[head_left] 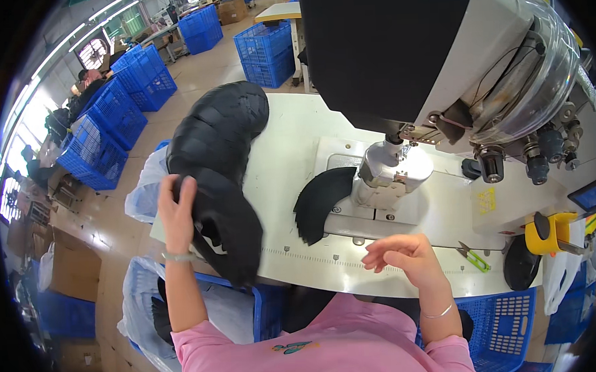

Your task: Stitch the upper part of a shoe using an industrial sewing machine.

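Black cut pieces (223, 222), stacked left of centre on the white table (289, 140), gripped by left hand (177, 214), fingers curled over them. Right hand (407, 258) empty, fingers loosely bent. Picking-up step, seemingly; next, feeding toward the sewing machine (390, 172) beyond.

Illumination: bright, even, from ceiling strip lights (107, 13) and windows (17, 142) at left. Soft shadows on the worktop (289, 140). Strong fisheye bending; black vignette at rim. Left hand (177, 214) slightly motion-blurred.
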`<control>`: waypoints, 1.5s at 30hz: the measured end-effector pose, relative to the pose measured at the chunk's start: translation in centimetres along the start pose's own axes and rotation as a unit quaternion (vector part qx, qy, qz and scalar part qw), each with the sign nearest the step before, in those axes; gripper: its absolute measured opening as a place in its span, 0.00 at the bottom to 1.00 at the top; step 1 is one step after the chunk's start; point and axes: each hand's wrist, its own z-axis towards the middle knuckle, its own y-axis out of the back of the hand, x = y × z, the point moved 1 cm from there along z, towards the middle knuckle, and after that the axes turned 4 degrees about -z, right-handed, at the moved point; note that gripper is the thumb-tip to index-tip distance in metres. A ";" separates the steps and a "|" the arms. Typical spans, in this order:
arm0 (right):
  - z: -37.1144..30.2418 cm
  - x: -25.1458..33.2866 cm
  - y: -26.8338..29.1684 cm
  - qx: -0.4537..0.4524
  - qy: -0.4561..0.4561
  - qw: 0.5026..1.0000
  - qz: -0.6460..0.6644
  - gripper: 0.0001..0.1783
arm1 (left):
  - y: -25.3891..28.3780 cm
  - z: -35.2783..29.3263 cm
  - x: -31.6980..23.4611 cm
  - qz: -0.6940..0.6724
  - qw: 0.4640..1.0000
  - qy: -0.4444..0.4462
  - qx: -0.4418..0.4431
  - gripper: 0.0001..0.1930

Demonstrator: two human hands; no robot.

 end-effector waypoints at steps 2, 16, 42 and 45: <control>-0.3 -0.3 0.1 -0.006 -0.001 0.999 -0.041 0.12 | 1.0 2.5 3.4 0.100 0.993 -0.025 -0.052 0.14; -11.2 1.3 6.4 -0.360 -0.104 0.858 -0.352 0.10 | 0.1 8.0 9.0 0.074 0.981 -0.155 -0.094 0.19; -40.2 2.0 21.5 -0.684 0.455 0.569 -0.034 0.26 | -11.6 -1.3 -6.5 0.033 0.927 -0.250 0.276 0.14; -38.2 2.1 17.2 -0.719 0.210 0.625 -0.222 0.33 | -15.8 -1.3 -4.5 0.050 0.912 -0.234 0.333 0.22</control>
